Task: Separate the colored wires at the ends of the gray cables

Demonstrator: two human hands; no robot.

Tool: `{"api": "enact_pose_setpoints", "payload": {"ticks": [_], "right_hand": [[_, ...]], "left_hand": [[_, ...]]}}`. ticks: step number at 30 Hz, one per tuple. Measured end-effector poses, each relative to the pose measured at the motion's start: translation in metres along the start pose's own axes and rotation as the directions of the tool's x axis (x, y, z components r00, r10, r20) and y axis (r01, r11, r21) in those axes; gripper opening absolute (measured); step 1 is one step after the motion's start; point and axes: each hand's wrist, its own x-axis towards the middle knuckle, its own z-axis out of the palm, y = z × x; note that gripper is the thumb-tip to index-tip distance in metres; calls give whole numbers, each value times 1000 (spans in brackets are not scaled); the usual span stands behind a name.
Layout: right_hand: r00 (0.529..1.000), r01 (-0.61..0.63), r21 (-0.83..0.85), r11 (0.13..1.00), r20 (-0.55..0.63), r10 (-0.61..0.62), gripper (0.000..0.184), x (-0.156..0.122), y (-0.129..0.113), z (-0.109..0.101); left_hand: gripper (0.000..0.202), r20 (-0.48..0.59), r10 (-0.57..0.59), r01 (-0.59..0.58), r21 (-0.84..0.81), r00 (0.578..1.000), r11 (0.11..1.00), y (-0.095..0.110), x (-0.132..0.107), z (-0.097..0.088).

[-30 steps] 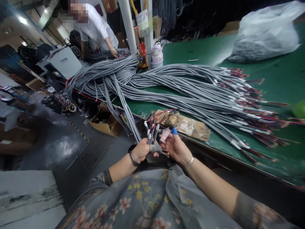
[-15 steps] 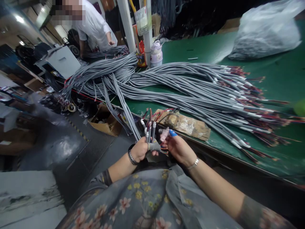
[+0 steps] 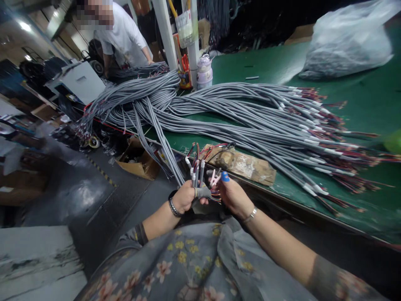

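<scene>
Inside the curled left fingers (image 3: 203, 192) stand gray cables (image 3: 202, 174); right fingers (image 3: 224, 177) pinch a pink piece (image 3: 216, 180).

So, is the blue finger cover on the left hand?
No, the blue finger cover is on the right hand, while the left hand grips grey cables.

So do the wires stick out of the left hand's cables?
Out: red and dark wires show past the white ends of the cables in the left hand.
</scene>
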Motion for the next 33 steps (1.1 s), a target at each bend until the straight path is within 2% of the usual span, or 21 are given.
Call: {"api": "enact_pose_setpoints", "payload": {"ticks": [2,5,11,18,21,26,29,33], "right_hand": [[998,-51,93,994,46,47,45,2,0,2],[996,-86,193,977,31,82,42,4,-1,3],[996,-83,238,968,-21,90,36,6,-2,4],[978,-194,268,944,125,165,40,-4,-10,2],[971,-227,282,932,143,193,39,-7,-12,0],[991,-129,179,975,60,120,28,-6,-13,0],[997,-73,116,991,23,70,28,-4,-14,-1],[994,-112,130,985,27,110,35,-3,-14,-2]], "left_hand": [[37,-6,-7,8,5,1000,1000,0,0,0],[36,-9,-23,23,22,1000,999,-1,1,0],[37,-2,-26,26,52,1000,998,-3,1,-2],[37,18,24,-25,54,1000,998,-2,-6,0],[35,-2,50,-50,62,999,997,-2,-14,4],[32,-121,107,-104,31,987,994,-3,-18,11],[32,-162,137,-133,35,977,991,-3,-16,15],[36,-170,153,-147,46,973,988,-5,-13,17]]}}
